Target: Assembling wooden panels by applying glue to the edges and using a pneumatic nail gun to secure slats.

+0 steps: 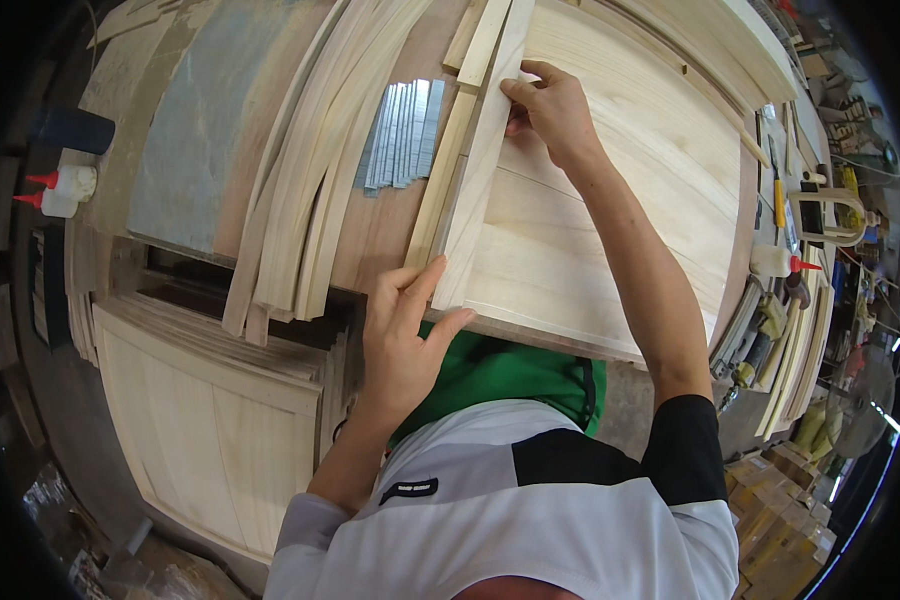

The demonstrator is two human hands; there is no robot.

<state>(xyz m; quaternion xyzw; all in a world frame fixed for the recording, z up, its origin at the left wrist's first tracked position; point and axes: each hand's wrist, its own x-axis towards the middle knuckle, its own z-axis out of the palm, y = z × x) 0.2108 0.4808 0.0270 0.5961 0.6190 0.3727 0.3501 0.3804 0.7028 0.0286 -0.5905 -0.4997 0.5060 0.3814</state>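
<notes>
The worktop [368, 252] spreads beneath everything, and the broad pale wooden panel [570, 275] takes up most of its right half. Lower left, below the worktop's edge, stands a large pale board [210, 425]. A bundle of long, bowed wooden strips [310, 165] runs over the worktop's left side and juts past the near edge. The flat strip [476, 185] being handled lies lengthwise along the panel's left border; whether it overlaps that border or only abuts it, I cannot tell. The right grip [560, 112] appears to pinch the strip's edge toward its far end, thumb against curled fingers; the left grip [400, 335] has forefinger and thumb spread about its near end, though whether they squeeze or merely steady it is unclear. To place it well, I would control both ends together, use the left fingertips to feel that the near end sits even with the panel's corner, and press gently so the thin wood neither bows nor twists. The thin silvery slips [402, 137] beside it, and the smaller red-tipped white bottle [773, 261] on the right, are best left clear of the elbows.
</notes>
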